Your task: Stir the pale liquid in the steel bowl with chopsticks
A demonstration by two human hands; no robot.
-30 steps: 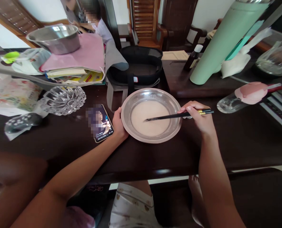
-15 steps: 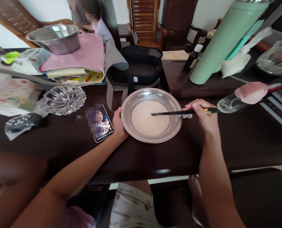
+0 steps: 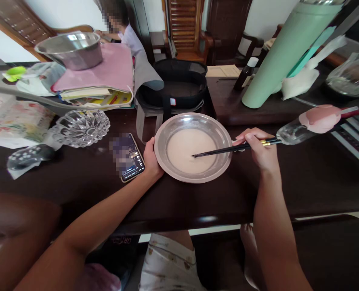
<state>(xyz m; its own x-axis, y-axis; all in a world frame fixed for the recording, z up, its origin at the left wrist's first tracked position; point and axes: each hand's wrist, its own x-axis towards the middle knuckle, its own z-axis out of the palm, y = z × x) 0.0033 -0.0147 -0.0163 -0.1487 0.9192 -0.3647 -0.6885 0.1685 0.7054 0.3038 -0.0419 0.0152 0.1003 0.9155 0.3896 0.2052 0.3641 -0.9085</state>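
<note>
A round metal bowl (image 3: 194, 178) stands on the dark table, with a pale, milky liquid (image 3: 185, 149) in it. My left hand (image 3: 152, 159) grips the bowl's left rim, its thumb at the edge and the other fingers hidden beneath. In my right hand (image 3: 259, 147) is a pair of black chopsticks (image 3: 218, 151) with gold bands. Their tips dip into the liquid near the bowl's middle. Left of my left hand lies a phone (image 3: 132, 161) with its screen lit.
A cut-glass dish (image 3: 84, 127) stands at the left. Behind the bowl is an open black bag (image 3: 173, 83). A tall green flask (image 3: 288, 56), a small brown bottle (image 3: 246, 74) and a pink-capped clear bottle (image 3: 309, 123) are at the right. Someone in a pale shirt (image 3: 132, 40) is beyond the table.
The chopsticks' tips have moved a little toward me within the liquid, and my right hand has shifted slightly. My left hand stays on the rim. The picture on the phone differs.
</note>
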